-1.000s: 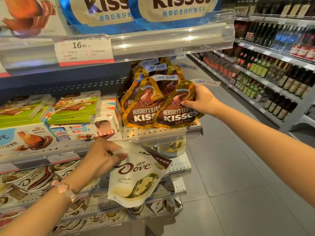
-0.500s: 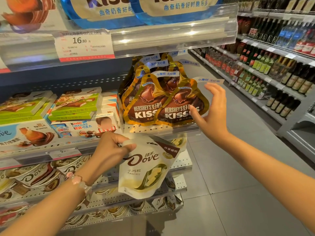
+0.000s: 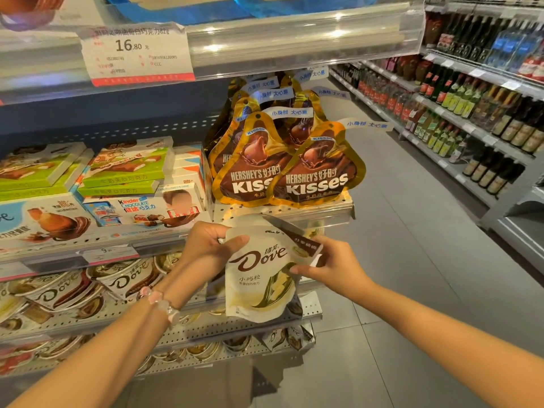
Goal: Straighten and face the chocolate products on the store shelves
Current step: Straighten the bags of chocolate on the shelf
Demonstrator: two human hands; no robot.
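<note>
Hands: left hand [image 3: 210, 248] and right hand [image 3: 329, 265] are pinching Dove pouch [image 3: 260, 278], below Kisses bags [image 3: 288, 172].
Handling: looking soft, light; top corners suiting it best.

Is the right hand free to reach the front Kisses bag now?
Probably not yet: the right hand is gripping the white Dove pouch together with the left hand. The front Kisses bag itself stands unobstructed above.

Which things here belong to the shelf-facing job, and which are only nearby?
Job: white Dove pouch, held by left hand and right hand; Hershey's Kisses bags; Kinder boxes; Dove packs below.

Nearby only: bottles across the aisle; price tag.
</note>
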